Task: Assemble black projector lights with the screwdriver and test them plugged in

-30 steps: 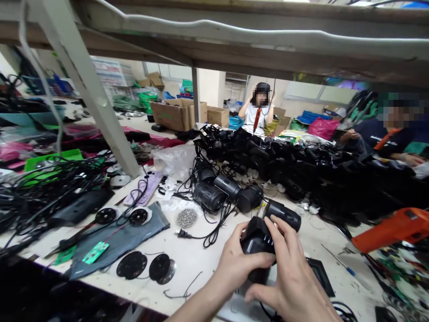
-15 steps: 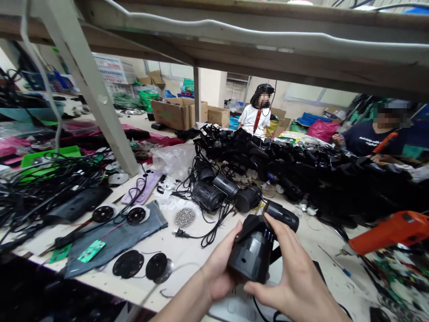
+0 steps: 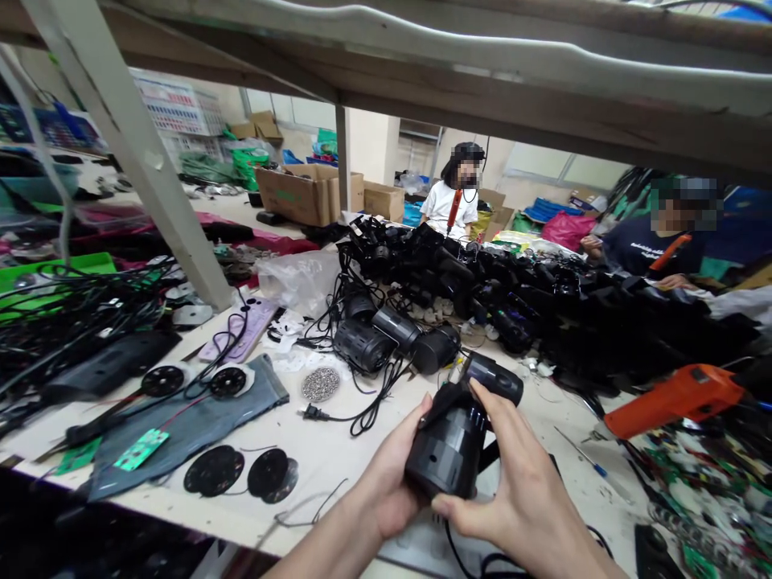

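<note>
Between my two hands is a black plastic housing (image 3: pixel 446 452), rounded and glossy, with a small hole in its side and slots near the top. My left hand (image 3: pixel 392 482) wraps its left side. On the right, my right hand (image 3: pixel 519 474) grips it with the thumb low and the fingers over the top edge. A black cord shows below it. Just behind stands a similar black cylindrical housing (image 3: pixel 493 378). More black housings (image 3: pixel 362 346) lie with their cords farther back. A round heap of small screws (image 3: pixel 320 384) sits left of them.
An orange electric screwdriver (image 3: pixel 675 402) and a thin blue-handled screwdriver (image 3: pixel 582 452) lie right. Green circuit boards (image 3: pixel 712 498) pile beyond. Left are a grey cloth-like sheet (image 3: pixel 199 426) and black discs (image 3: pixel 214 470). A shelf beam (image 3: pixel 482 72) crosses overhead; two people sit behind the black heap (image 3: pixel 543 297).
The whole view has shifted slightly, so the table things appear farther left. Both hands keep their hold on the housing, which has hardly turned.
</note>
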Tool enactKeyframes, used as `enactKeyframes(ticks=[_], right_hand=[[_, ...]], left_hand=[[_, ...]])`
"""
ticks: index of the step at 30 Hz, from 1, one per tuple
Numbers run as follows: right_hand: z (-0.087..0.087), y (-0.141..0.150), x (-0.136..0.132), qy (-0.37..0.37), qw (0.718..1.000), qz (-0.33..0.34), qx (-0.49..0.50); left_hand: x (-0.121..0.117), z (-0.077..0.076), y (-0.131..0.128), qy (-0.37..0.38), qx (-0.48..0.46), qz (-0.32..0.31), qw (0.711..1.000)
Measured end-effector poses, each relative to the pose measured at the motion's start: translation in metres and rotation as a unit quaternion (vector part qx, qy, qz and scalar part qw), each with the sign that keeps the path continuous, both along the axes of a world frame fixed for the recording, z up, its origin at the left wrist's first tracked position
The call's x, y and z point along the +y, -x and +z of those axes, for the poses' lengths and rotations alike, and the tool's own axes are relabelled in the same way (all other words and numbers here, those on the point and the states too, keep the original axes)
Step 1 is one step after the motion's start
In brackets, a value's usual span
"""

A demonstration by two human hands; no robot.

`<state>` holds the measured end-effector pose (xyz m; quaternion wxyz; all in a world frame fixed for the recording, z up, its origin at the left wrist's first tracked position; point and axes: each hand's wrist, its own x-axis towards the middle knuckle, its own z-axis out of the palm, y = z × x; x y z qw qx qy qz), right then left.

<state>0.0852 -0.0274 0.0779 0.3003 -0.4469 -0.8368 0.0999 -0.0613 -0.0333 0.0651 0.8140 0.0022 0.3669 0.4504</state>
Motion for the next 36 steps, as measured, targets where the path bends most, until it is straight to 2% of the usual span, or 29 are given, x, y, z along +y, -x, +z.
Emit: enactKeyframes(ticks=[5, 10, 14, 20, 24, 29, 32, 34, 36], right_hand=[[0.003, -0.001, -0.001, -0.015, 1.0, 0.008, 0.008], [0.005, -0.004, 0.0, -0.018, 1.0, 0.017, -0.017], [0.006, -0.004, 0.001, -0.006, 0.999, 0.03, -0.026], [0.015, -0.002, 0.0, -0.019, 1.0, 0.01, -0.019], [0.019, -0.007, 0.001, -0.038, 0.998, 0.01, -0.04], [0.022, -0.011, 0.0, -0.036, 0.999, 0.007, -0.034], [0.03, -0.012, -0.001, -0.016, 1.0, 0.006, -0.011], [0.038, -0.017, 0.003, -0.014, 1.0, -0.016, 0.014], [0.042, -0.026, 0.012, -0.028, 0.996, -0.077, 0.033]], left_hand=[[0.001, 0.001, 0.0, -0.012, -0.03, -0.001, 0.999], [0.002, -0.003, -0.001, -0.005, 0.006, 0.023, 1.0], [0.001, -0.004, 0.0, 0.009, -0.024, 0.006, 1.0], [0.005, 0.001, 0.001, -0.01, -0.055, -0.008, 0.998], [0.006, 0.005, -0.003, -0.015, -0.062, 0.004, 0.998], [0.007, 0.004, -0.006, -0.019, -0.033, 0.006, 0.999], [0.007, -0.002, -0.002, -0.007, -0.011, -0.005, 1.0], [0.008, -0.007, 0.003, -0.003, -0.013, -0.013, 1.0], [0.008, -0.011, 0.01, -0.012, -0.033, -0.013, 0.999]])
